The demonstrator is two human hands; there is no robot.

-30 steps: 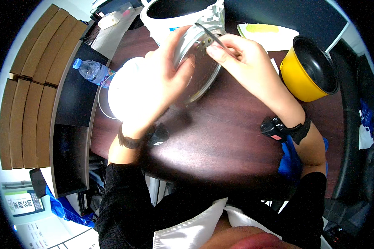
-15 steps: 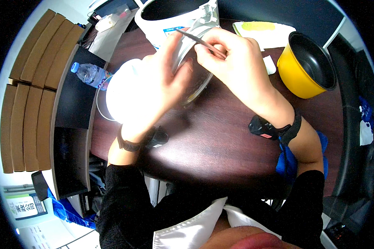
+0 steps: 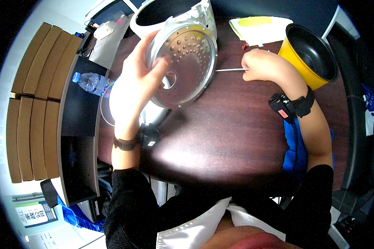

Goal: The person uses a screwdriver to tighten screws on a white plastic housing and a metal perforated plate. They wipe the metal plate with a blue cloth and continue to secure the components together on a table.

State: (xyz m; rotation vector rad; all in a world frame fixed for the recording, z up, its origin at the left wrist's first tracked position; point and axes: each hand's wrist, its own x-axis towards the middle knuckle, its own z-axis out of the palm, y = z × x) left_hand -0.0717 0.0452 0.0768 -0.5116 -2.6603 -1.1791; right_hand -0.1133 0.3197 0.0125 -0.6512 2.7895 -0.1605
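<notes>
My left hand [image 3: 138, 76] is closed on the left edge of a round lid [image 3: 191, 66]. Its thumb lies on the dimpled silver inner face, beside a round hole; the other fingers are partly hidden. Tilted up, that face is toward me, in front of the white rice cooker body [image 3: 156, 16]. Whether the lid is joined to the body I cannot tell. Right of the lid, my right hand [image 3: 259, 66] is closed around a thin metal rod [image 3: 232, 69]. The rod's tip points left at the lid's rim, and its other end is hidden in my fist.
A yellow pot [image 3: 301, 66] with a black inside stands at the right, beyond my right wrist. Behind my right hand lies a white and yellow-green cloth [image 3: 259, 29]. A water bottle [image 3: 91, 83] is at the left, near cardboard boxes [image 3: 33, 137]. Blue cloth [image 3: 294, 149] lies beneath my right forearm.
The lid has turned, so its silver inner face now shows. My right hand has moved right and slightly down, taking the rod from above the lid to beside its rim.
</notes>
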